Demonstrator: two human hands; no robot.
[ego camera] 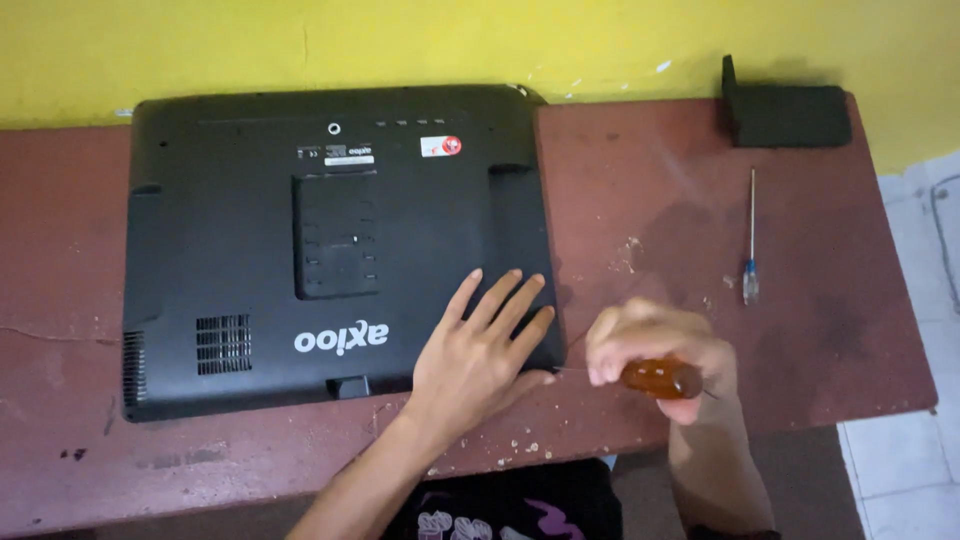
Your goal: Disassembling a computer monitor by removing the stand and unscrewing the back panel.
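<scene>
A black all-in-one computer lies face down on a reddish-brown table. My left hand rests flat, fingers spread, on the computer's near right corner. Just right of that corner, my right hand grips a screwdriver with an amber handle. Its thin shaft points left and meets the computer's edge by my left thumb.
A second slim screwdriver lies on the table at the right. A black L-shaped stand sits at the far right corner against the yellow wall. Small crumbs of debris dot the table's near edge. White floor tiles show beyond the table's right end.
</scene>
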